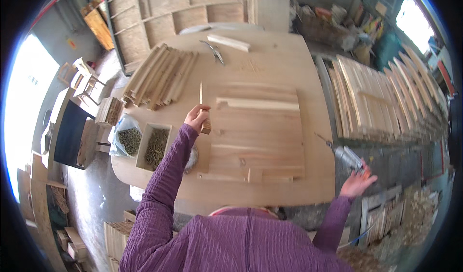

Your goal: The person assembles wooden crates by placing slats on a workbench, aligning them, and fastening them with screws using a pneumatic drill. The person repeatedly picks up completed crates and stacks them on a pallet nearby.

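My left hand [197, 118] is closed round a narrow wooden strip [201, 96], held over the table beside a square wooden panel [255, 132]. A pale batten [258, 104] lies across the panel's upper part, and a short wooden block [255, 175] sits at its near edge. Off the table's right edge, my right hand [357, 183] grips a grey power driver [348, 157] with some orange at its handle. The driver's long bit points toward the tabletop. Part of the right hand's grip is hidden behind the tool.
The wooden table [313, 190] carries a stack of wooden strips [161, 74], pliers [213, 52] and a white offcut [229, 42]. A box of screws or nails [155, 146] and a plastic bag [128, 136] of similar pieces stand at the left. Panels [366, 96] lean at the right.
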A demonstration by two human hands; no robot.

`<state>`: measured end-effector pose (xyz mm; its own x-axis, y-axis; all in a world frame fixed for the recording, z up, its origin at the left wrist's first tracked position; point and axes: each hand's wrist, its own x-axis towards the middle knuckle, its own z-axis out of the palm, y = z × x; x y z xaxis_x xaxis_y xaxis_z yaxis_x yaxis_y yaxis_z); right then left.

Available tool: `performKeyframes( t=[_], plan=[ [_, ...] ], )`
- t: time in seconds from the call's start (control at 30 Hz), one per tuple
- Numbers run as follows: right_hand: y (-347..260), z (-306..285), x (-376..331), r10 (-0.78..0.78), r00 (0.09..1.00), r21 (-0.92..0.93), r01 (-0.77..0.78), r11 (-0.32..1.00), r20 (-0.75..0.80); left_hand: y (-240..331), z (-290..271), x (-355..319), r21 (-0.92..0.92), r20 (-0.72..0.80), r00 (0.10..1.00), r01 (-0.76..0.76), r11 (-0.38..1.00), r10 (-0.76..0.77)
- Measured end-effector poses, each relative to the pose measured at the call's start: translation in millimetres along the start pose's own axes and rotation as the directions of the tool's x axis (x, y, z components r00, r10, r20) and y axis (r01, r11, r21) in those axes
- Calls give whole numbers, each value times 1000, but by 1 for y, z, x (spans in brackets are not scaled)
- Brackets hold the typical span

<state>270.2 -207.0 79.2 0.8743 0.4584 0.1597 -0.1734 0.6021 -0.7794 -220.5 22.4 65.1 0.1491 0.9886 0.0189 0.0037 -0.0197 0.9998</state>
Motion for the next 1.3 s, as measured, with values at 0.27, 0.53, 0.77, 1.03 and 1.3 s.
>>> performKeyframes(
  t=[0.27,0.53,0.77,1.03,1.3],
  plan=[
    [-71,72,0,-246,903,-290,354,889,352,3,130,-62,753,210,978,-155,640,-10],
    [-58,94,-13,-52,800,-400,354,845,597,-18,181,-63,848,266,959,-186,496,-94],
    [-32,88,-8,-16,810,-491,371,788,586,-23,188,-65,900,257,950,-168,402,-177],
    [-14,91,-8,-90,889,-368,276,888,450,-26,184,-64,870,311,938,-215,444,-155],
    [-2,87,-10,-123,898,-361,292,886,423,-25,186,-68,892,274,950,-193,408,-149]
  ],
)
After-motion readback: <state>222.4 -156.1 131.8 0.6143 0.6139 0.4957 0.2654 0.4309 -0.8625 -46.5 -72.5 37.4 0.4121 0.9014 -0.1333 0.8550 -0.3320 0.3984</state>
